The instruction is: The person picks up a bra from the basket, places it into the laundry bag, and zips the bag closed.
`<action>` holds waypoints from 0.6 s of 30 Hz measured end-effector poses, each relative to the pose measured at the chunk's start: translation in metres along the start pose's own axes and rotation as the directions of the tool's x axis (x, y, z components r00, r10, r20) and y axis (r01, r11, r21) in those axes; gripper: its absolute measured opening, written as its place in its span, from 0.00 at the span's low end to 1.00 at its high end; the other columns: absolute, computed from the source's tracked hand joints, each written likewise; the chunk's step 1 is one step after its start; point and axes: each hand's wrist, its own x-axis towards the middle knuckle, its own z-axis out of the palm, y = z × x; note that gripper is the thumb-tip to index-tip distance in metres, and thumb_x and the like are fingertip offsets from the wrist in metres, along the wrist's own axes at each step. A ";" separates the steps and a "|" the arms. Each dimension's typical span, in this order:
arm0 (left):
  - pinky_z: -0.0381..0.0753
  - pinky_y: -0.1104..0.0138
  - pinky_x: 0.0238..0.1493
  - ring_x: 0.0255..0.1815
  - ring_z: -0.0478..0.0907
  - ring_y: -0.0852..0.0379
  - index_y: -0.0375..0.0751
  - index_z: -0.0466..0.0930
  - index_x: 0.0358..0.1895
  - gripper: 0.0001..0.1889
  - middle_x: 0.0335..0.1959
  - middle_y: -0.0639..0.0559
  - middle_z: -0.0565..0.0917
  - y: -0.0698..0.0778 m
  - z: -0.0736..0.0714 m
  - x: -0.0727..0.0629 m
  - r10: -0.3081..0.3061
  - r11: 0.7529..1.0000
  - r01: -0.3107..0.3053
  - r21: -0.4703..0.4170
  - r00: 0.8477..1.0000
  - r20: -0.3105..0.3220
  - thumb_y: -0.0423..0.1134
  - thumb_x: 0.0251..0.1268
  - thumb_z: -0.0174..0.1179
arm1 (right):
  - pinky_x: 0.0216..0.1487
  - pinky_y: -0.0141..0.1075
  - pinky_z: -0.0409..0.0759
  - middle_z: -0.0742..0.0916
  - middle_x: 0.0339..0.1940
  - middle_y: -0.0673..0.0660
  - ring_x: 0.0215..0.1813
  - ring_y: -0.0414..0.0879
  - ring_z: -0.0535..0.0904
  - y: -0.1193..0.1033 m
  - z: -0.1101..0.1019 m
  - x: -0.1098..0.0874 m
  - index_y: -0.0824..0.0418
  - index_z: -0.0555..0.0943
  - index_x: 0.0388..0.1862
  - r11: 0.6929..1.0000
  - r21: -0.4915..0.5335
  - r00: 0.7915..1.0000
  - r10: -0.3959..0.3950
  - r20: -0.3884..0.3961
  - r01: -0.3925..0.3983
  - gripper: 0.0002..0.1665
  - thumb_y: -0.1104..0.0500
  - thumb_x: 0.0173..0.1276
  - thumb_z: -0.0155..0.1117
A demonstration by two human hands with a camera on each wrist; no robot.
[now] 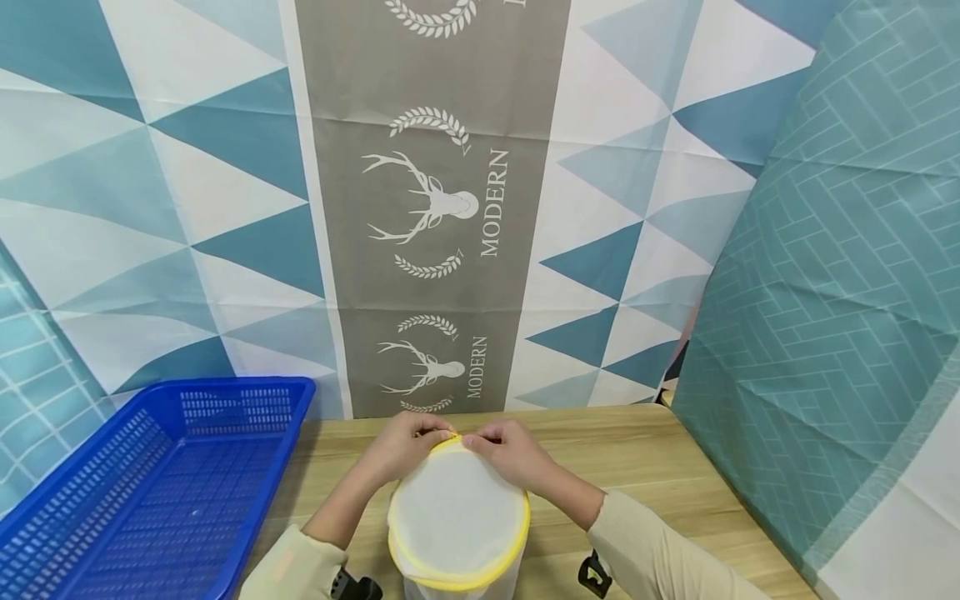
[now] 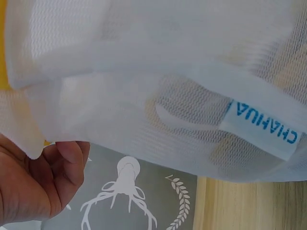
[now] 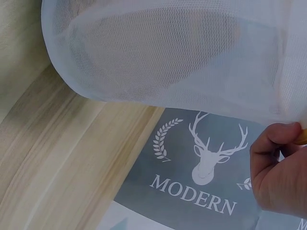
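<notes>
A white mesh laundry bag (image 1: 459, 512) with a round top and yellow edging stands on the table at the front. My left hand (image 1: 405, 446) pinches the far side of its yellow edge. Close beside it, my right hand (image 1: 510, 450) also pinches that edge between thumb and fingers. In the left wrist view the bag's mesh side (image 2: 120, 103) carries a white label (image 2: 261, 125) with blue lettering, and my left hand (image 2: 43, 179) is curled at its edge. The right wrist view shows my right hand (image 3: 283, 167) gripping a bit of yellow edging. The fingers partly hide what they pinch.
A blue plastic basket (image 1: 288, 450) with perforated walls stands to the left. The wooden table (image 1: 600, 433) reaches back to a patterned cloth (image 1: 420, 292) hanging behind it. A teal patterned cloth (image 1: 832, 275) hangs along the right side.
</notes>
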 end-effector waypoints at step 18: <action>0.75 0.68 0.32 0.33 0.76 0.61 0.44 0.86 0.40 0.08 0.39 0.49 0.85 0.000 0.000 0.000 -0.007 1.000 0.007 -0.004 1.000 0.015 0.38 0.65 0.57 | 0.27 0.33 0.78 0.86 0.37 0.56 0.27 0.39 0.78 -0.007 -0.005 0.002 0.60 0.84 0.44 1.000 -0.002 0.994 0.010 0.111 -0.010 0.20 0.48 0.71 0.53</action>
